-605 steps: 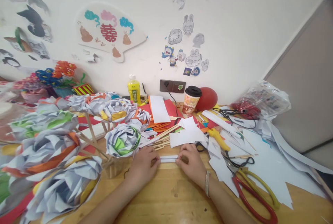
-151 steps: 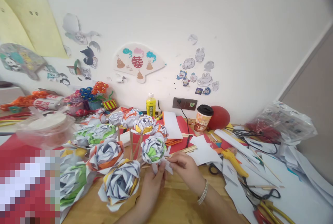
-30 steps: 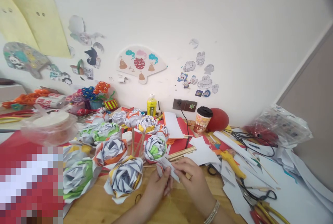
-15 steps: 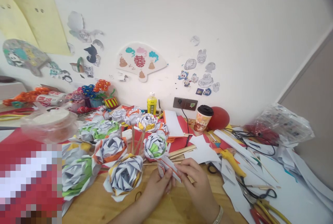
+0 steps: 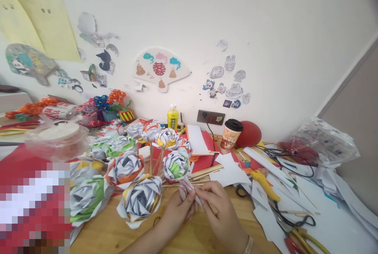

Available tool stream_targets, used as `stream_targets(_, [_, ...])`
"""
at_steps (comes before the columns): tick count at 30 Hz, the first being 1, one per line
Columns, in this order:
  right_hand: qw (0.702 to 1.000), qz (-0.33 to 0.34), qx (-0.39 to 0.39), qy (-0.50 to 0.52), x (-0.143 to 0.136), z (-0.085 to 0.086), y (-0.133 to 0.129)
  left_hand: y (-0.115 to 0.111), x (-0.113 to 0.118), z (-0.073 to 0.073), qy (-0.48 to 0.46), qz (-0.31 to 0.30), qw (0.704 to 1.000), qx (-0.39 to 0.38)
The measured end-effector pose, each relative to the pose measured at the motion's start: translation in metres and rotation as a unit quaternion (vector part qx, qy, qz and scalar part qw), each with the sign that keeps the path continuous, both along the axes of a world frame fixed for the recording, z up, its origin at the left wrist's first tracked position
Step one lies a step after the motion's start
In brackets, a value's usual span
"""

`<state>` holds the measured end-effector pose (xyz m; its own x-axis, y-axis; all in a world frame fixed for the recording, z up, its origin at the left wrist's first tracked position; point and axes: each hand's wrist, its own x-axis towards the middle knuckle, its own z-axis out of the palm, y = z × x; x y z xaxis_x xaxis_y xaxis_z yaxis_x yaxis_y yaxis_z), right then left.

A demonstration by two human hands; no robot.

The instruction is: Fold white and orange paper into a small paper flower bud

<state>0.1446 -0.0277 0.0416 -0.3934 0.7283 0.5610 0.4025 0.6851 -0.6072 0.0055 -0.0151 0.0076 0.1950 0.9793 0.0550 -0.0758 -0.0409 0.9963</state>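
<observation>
Lower centre: left hand [image 5: 178,208] and right hand [image 5: 218,210] pinch a folded paper strip [image 5: 186,189] between them, above the wooden counter [image 5: 196,242]. Left of centre: white paper flowers [image 5: 140,199], edged orange, yellow, green. Mid-frame: yellow bottle [image 5: 172,117]; lidded cup [image 5: 232,136] right of it, red balloon [image 5: 251,134] just beside. Right: yellow glue gun [image 5: 265,186] among paper scraps [image 5: 313,203]. Upper centre: fan-shaped board [image 5: 161,67] on wall.

Left hand [image 5: 180,207]: bare; we make out a rounded thumb and, partly hidden, slim fingers.
Left forearm [image 5: 147,239]: bare along all the length we can see, plain and smooth in outline.
Right hand [image 5: 217,206]: bare too, with slender fingers; its nails are too small for us to tell.
Right wrist [image 5: 240,239]: we see one bracelet [image 5: 249,245], a narrow, pale band with a faintly golden sheen.
</observation>
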Motion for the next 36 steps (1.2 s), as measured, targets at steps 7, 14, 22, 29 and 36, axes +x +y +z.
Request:
stream_targets(7, [0.991,0.075,-0.069,-0.081,0.025,0.0,0.011,-0.006,0.0,-0.004,-0.071,-0.1,0.987,-0.102])
stream_targets(14, [0.973,0.151,-0.119,-0.126,0.028,0.003,0.016,-0.012,-0.002,0.004,-0.113,-0.199,0.966,-0.125])
stream_targets(22, [0.979,0.144,-0.125,-0.067,0.027,-0.005,0.015,-0.011,-0.002,0.005,-0.083,-0.214,0.966,-0.12])
stream_targets(29, [0.964,-0.016,-0.227,0.138,0.019,-0.008,0.014,-0.015,0.005,0.0,0.037,-0.183,0.976,-0.108])
stream_targets(36, [0.915,-0.069,-0.315,0.241,0.019,-0.005,0.017,-0.01,0.009,-0.01,-0.017,-0.158,0.981,-0.11])
